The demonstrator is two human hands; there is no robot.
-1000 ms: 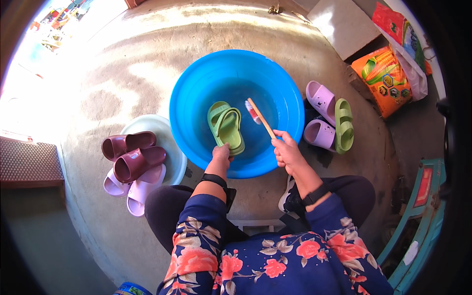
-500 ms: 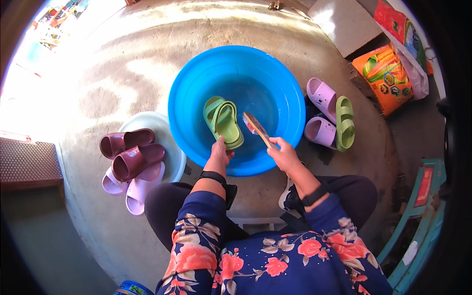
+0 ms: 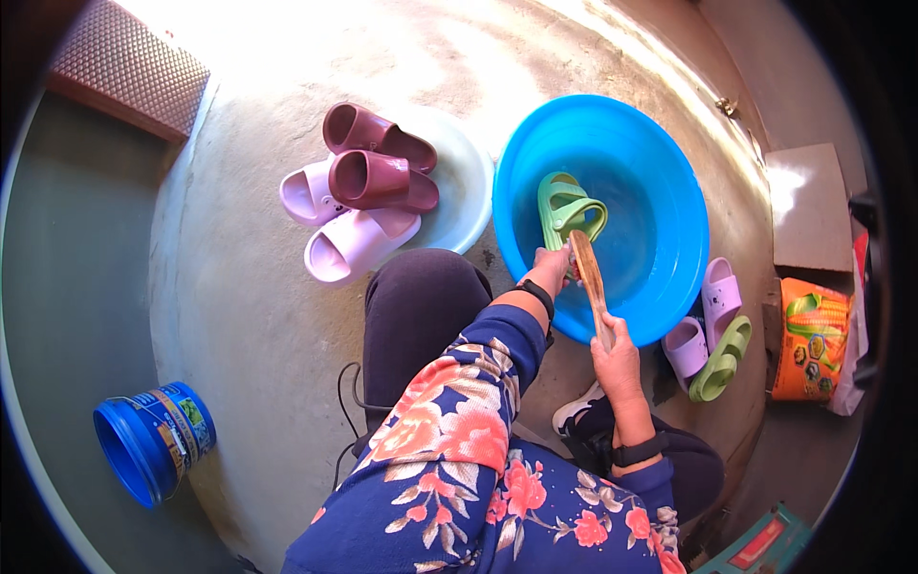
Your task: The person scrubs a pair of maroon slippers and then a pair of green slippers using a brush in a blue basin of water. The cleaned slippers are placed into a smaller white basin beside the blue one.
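My left hand (image 3: 550, 268) grips the heel end of a green sandal (image 3: 564, 212), which is held tilted over the blue basin (image 3: 507, 210). Water lies in the bottom of the basin. In my right hand (image 3: 617, 362) is a wooden-handled scrubbing brush (image 3: 590, 277), my fingers wrapped round its lower end. The brush head reaches the heel part of the sandal, right by my left fingers. Its bristles are mostly hidden behind the wood.
Left of the basin, dark red slippers (image 3: 382, 182) and light purple slippers (image 3: 349, 247) rest partly on a pale basin (image 3: 464, 191). At right sit another purple pair (image 3: 684, 346) and a green sandal (image 3: 719, 364). A blue bucket (image 3: 153, 440) lies tipped at lower left.
My view has swung left, bringing the bucket fully into sight. The brush has come from beside the sandal onto its heel end. The sandal is still in my left hand.
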